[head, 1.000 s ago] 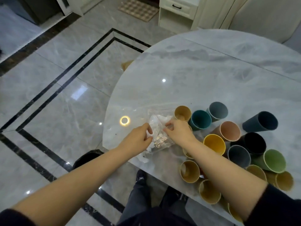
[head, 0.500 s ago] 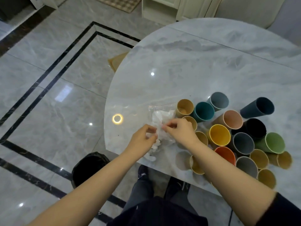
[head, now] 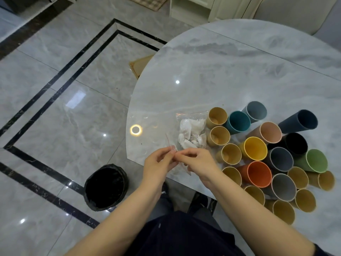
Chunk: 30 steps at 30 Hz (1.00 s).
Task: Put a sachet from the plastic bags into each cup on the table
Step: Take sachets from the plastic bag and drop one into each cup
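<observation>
A clear plastic bag [head: 191, 133] full of white sachets lies on the round marble table [head: 212, 74], just left of the cups. My left hand [head: 159, 164] and my right hand [head: 198, 161] meet at the table's near edge and pinch the rim of a second clear plastic bag [head: 181, 166] between them. Several cups stand clustered to the right: tan ones [head: 217, 117], a teal one [head: 239, 121], a yellow one [head: 255, 148], an orange one [head: 259, 173] and a green one [head: 316, 160]. Two tan cups nearest the bag show something pale at the bottom.
A black-lined waste bin [head: 106, 187] stands on the tiled floor left of my legs. A dark blue cup [head: 299, 121] leans at the far right of the cluster. White cabinets [head: 190, 6] stand beyond the table.
Both hands have drawn back from the sachet bag toward the table's near edge, now pinching a second bag's rim. The camera has tilted, bringing more cups and the bin into view.
</observation>
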Each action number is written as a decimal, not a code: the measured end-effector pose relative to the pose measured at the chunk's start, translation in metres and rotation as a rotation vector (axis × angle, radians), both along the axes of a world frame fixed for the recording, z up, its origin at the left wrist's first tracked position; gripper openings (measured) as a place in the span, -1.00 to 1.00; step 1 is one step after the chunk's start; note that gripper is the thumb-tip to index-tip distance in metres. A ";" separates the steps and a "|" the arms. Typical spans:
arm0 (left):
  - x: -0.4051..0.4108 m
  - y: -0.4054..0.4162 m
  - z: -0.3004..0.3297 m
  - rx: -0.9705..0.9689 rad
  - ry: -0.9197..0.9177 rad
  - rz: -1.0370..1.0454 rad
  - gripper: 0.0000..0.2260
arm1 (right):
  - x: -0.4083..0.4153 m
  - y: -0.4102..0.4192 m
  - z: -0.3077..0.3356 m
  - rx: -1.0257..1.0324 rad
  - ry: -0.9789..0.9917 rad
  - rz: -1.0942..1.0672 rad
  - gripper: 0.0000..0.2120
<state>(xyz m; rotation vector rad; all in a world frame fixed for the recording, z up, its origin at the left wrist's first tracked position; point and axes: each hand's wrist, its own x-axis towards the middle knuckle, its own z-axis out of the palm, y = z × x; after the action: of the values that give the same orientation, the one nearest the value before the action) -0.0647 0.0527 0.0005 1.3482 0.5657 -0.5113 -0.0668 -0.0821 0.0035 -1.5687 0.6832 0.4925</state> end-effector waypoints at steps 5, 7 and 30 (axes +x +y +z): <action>0.005 0.010 0.003 -0.055 0.056 0.033 -0.80 | 0.001 0.003 0.008 0.045 -0.011 0.026 -0.89; 0.005 0.013 0.006 -0.074 0.061 0.003 -0.79 | 0.001 0.003 0.012 0.036 -0.031 0.051 -0.85; 0.016 -0.025 0.065 -0.004 -0.421 -0.297 -0.71 | -0.009 0.002 0.087 -0.248 -0.522 0.221 -0.76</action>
<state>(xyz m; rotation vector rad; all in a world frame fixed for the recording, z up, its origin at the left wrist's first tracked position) -0.0490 0.0275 0.0652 1.4919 0.0184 -0.4473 -0.0760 -0.0804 0.0901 -1.9181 0.1745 0.1430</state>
